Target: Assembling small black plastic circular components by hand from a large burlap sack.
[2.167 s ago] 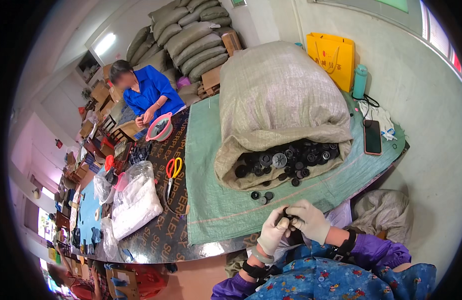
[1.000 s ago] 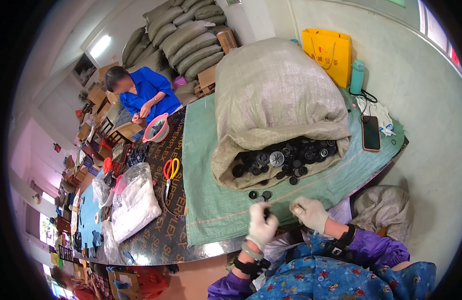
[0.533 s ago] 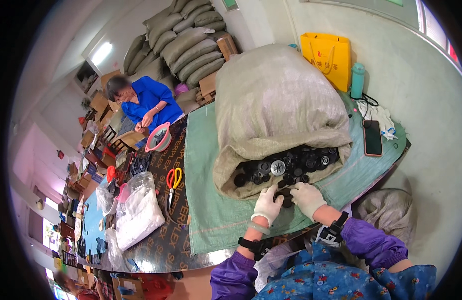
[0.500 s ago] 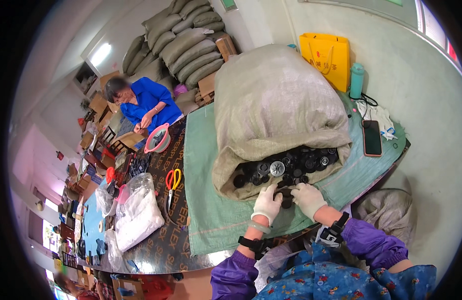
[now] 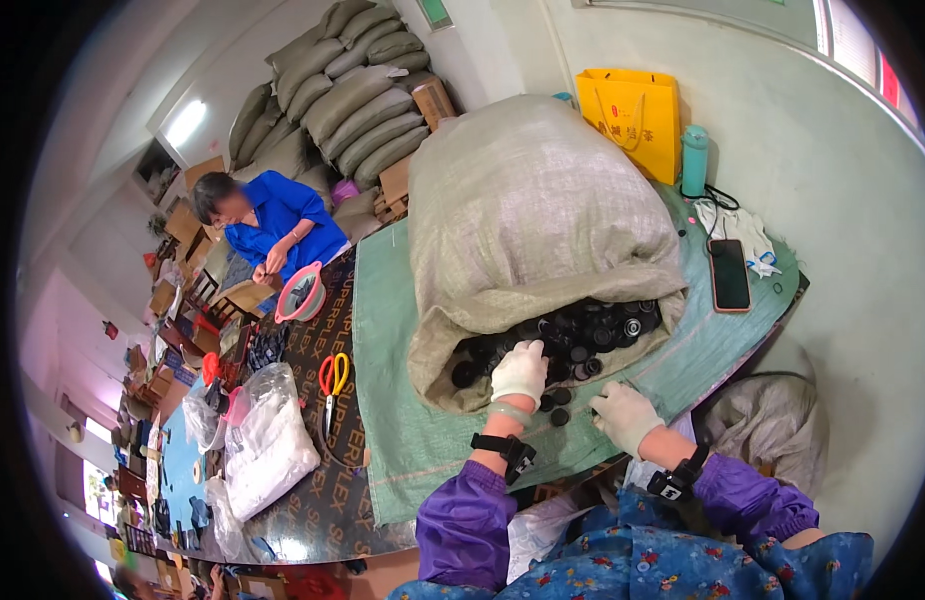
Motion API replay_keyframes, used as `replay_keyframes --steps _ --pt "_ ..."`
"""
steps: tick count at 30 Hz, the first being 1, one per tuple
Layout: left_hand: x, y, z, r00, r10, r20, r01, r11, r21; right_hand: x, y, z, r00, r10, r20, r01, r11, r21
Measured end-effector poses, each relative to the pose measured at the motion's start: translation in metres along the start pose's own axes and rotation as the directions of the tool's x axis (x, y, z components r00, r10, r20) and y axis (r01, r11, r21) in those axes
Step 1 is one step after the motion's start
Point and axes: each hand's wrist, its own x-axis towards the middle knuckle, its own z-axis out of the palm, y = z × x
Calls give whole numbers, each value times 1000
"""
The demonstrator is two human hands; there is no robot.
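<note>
- On the left, a pair of scissors with one red and one yellow handle [image 5: 330,402] is seen laid on the dark, printed tabletop [image 5: 333,490], well apart from both hands.
- Next along, the white-gloved left hand [image 5: 521,372] is placed right at the mouth of the bulging beige woven sack [image 5: 543,210]; its bent fingers are set at the heap of black, round plastic parts [image 5: 608,330]. Whether one is gripped cannot be told.
- The sack's mouth is stretched wide from left to right and turned toward the hands; the heap is held inside it, ahead and to the right of the left hand, clearly the nearer one.
- Between the hands, a few loose dark discs [image 5: 560,417] are spotted just outside the lip, on the green woven sheet [image 5: 423,440].
- And here the white-gloved right hand [image 5: 623,417] is held apart from the heap, fingers curled; nothing is seen in it, though a hidden part cannot be ruled out.
</note>
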Motion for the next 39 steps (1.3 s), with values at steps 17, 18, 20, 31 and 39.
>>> replay_keyframes --steps 17,18,20,31,39 --pt "-156 43 -37 939 -59 340 307 -308 -900 -29 -50 -13 955 -220 -198 287 848 445" --pt "-158 43 -39 938 -31 345 309 -381 -872 -29 -50 -14 955 -259 -145 297 836 462" --pt "-162 39 -37 921 -24 390 371 -261 -891 -31 -51 -11 952 -247 -183 307 800 516" --pt "-168 40 -34 928 69 365 360 -409 -839 -43 -59 -26 923 -328 -203 385 771 507" --pt "-172 42 -12 1000 -6 -31 -23 533 -846 -44 -44 0 984 141 106 -169 587 792"
